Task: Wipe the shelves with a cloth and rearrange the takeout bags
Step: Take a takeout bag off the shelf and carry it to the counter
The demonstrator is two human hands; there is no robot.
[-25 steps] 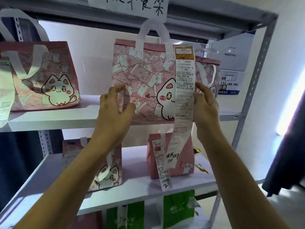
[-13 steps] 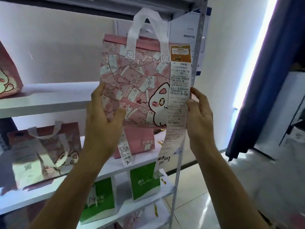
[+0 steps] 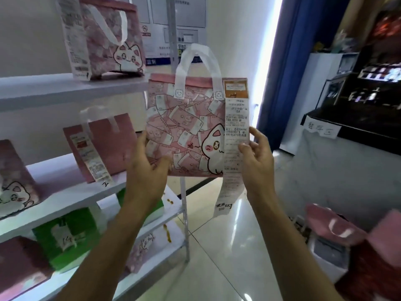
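A pink cat-print takeout bag [image 3: 186,127] with white handles and a long receipt [image 3: 235,135] hangs upright, clear of the shelves [image 3: 65,85].

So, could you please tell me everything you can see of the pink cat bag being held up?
The pink cat bag is upright in the air, to the right of the shelves and off them. Its front shows printed banknotes and a white cartoon cat; two white loop handles stand up. A long receipt with an orange top hangs down its right edge, past the bottom. The left hand grips its lower left side; the right hand pinches the receipt side.
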